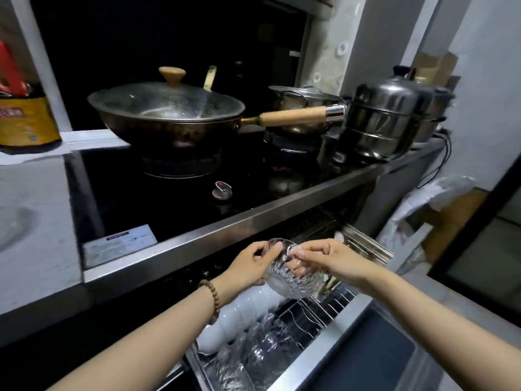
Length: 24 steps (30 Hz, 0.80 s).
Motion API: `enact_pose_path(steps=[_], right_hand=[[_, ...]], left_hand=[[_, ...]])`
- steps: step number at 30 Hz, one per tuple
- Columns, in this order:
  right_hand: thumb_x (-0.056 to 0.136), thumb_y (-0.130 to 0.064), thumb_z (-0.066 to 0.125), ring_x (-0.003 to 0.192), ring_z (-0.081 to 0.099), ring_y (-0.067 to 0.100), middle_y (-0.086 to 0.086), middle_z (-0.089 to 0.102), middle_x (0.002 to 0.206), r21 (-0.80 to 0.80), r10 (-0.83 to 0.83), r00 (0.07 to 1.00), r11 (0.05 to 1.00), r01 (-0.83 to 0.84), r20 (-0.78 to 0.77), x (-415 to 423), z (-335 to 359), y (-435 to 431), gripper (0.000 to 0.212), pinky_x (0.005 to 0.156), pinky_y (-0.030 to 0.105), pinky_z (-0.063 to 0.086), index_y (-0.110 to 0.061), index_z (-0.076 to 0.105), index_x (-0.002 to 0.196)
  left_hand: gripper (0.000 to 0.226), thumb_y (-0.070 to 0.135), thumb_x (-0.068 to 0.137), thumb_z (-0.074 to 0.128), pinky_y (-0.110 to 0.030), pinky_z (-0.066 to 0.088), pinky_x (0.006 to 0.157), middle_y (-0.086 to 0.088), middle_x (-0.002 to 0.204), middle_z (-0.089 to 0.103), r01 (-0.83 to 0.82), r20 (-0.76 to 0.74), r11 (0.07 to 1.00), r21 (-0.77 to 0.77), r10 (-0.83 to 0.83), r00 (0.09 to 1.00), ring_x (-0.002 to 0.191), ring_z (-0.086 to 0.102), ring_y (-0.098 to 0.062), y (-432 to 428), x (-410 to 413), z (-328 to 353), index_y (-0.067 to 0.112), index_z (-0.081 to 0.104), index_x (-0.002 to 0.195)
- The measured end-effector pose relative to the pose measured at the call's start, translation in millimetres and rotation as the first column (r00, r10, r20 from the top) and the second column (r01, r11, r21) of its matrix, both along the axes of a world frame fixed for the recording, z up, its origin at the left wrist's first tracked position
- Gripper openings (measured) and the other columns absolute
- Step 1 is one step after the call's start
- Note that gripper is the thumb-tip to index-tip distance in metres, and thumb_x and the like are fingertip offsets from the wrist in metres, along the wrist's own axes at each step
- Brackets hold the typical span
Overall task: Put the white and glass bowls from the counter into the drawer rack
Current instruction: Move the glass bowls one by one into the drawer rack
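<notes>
Above the pulled-out drawer rack (321,309), the left hand (251,266) and right hand (324,258) hold one glass bowl (293,277) between them. It hangs in the air just below the front edge of the surface (214,235), touching nothing in the drawer.

The step in hand looks like the placing of this bowl. Much of the task seems done: a row of white bowls (242,314) lies along the drawer's left side, and stored glass bowls (262,342) sit just beside them, nearer the camera. Whether more bowls wait on the surface cannot be told from here.

The next move, as I judge it, calls for lowering the bowl into the bare wire slots under and to the right of it, or nesting it against the stored glass bowls. Either way it should go down gently, since glass on glass or on wire may chip. The cut pattern probably gives a fair grip.

Both forearms reach forward and down, converging over the drawer. The left hand grips the bowl's left side, fingers curled over the rim, wrist bent slightly inward and wearing a bead bracelet (211,294). The right hand pinches the opposite rim, thumb on top, with its fingers showing through the glass. The bowl's exact tilt is hard to read through the facets.
</notes>
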State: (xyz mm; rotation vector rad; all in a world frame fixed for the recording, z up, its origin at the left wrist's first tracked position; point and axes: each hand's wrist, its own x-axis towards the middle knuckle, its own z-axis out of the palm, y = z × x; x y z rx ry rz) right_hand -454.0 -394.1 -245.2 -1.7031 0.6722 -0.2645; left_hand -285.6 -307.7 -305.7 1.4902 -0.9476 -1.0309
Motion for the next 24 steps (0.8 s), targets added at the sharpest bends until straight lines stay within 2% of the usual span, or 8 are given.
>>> enact_pose_path(steps=[2, 5, 8, 11, 13, 16, 19, 24], right_hand=[[0.083, -0.030, 0.065, 0.077, 0.068, 0.014, 0.013, 0.074, 0.097, 0.081, -0.045, 0.998, 0.996, 0.048, -0.037, -1, -17, -9, 0.035, 0.066, 0.015, 0.054, -0.004, 0.070, 0.105], [0.089, -0.021, 0.061, 0.063, 0.070, 0.008, 0.002, 0.076, 0.076, 0.206, -0.136, 0.988, 0.967, 0.148, -0.074, -1, -42, -22, 0.024, 0.058, 0.015, 0.054, -0.005, 0.070, 0.104], [0.090, -0.021, 0.060, 0.049, 0.062, 0.006, -0.003, 0.071, 0.062, 0.213, -0.218, 0.964, 0.945, 0.248, -0.154, 0, -67, -35, 0.022, 0.044, 0.014, 0.046, -0.006, 0.070, 0.102], [0.088, -0.020, 0.062, 0.056, 0.060, 0.011, 0.004, 0.070, 0.070, 0.229, -0.290, 0.928, 0.911, 0.342, -0.233, 3, -92, -50, 0.021, 0.051, 0.019, 0.049, -0.004, 0.069, 0.100], [0.087, -0.019, 0.063, 0.059, 0.060, 0.012, 0.006, 0.067, 0.075, 0.247, -0.309, 0.905, 0.889, 0.384, -0.294, 6, -106, -58, 0.019, 0.048, 0.020, 0.049, -0.005, 0.069, 0.099], [0.087, -0.024, 0.063, 0.054, 0.054, 0.011, 0.002, 0.062, 0.066, 0.241, -0.288, 0.857, 0.878, 0.414, -0.427, 11, -124, -66, 0.019, 0.039, 0.016, 0.045, -0.008, 0.069, 0.096], [0.089, -0.023, 0.061, 0.044, 0.051, 0.008, -0.002, 0.060, 0.050, 0.260, -0.263, 0.831, 0.866, 0.428, -0.490, 16, -141, -72, 0.018, 0.036, 0.015, 0.042, -0.006, 0.065, 0.083], [0.091, -0.023, 0.058, 0.043, 0.045, 0.008, 0.001, 0.054, 0.059, 0.331, -0.175, 0.810, 0.849, 0.412, -0.560, 25, -163, -83, 0.024, 0.036, 0.015, 0.042, -0.005, 0.059, 0.075]], left_hand=[[0.047, 0.061, 0.080, 0.055, -0.031, 0.057, 0.075, 0.003, 0.091, 0.071, 0.011, 0.021, 0.998, 0.061, -0.012, 1.000, 0.081, 0.066, -0.012, -11, -1, -22, 0.030, 0.056, 0.115], [0.043, 0.055, 0.084, 0.054, -0.028, 0.055, 0.083, 0.012, 0.099, 0.065, -0.002, 0.049, 0.996, 0.085, -0.002, 0.999, 0.090, 0.063, -0.001, -19, -7, -53, 0.029, 0.053, 0.118], [0.054, 0.052, 0.086, 0.052, -0.030, 0.046, 0.097, 0.003, 0.124, 0.060, -0.009, 0.119, 0.991, 0.133, -0.007, 0.993, 0.113, 0.056, -0.010, -22, -12, -84, 0.020, 0.049, 0.130], [0.064, 0.054, 0.088, 0.049, -0.025, 0.040, 0.099, -0.002, 0.145, 0.043, 0.043, 0.255, 0.973, 0.226, -0.101, 0.962, 0.130, 0.043, -0.017, -20, -11, -114, 0.022, 0.037, 0.141], [0.071, 0.057, 0.087, 0.048, -0.032, 0.029, 0.113, -0.002, 0.153, 0.032, 0.064, 0.397, 0.963, 0.261, -0.168, 0.902, 0.139, 0.030, -0.018, -17, -9, -131, 0.021, 0.029, 0.145], [0.082, 0.065, 0.085, 0.044, -0.039, 0.009, 0.120, 0.002, 0.159, 0.014, 0.063, 0.605, 0.941, 0.334, -0.265, 0.751, 0.146, 0.010, -0.018, -14, -6, -152, 0.022, 0.017, 0.150], [0.089, 0.071, 0.082, 0.039, -0.044, -0.009, 0.118, 0.006, 0.160, -0.001, 0.078, 0.651, 0.906, 0.416, -0.357, 0.669, 0.147, -0.008, -0.018, -12, -5, -170, 0.027, 0.005, 0.151], [0.094, 0.078, 0.078, 0.031, -0.043, -0.021, 0.113, 0.006, 0.160, -0.008, 0.049, 0.724, 0.897, 0.438, -0.385, 0.572, 0.145, -0.018, -0.017, -9, -6, -190, 0.027, 0.002, 0.151]])
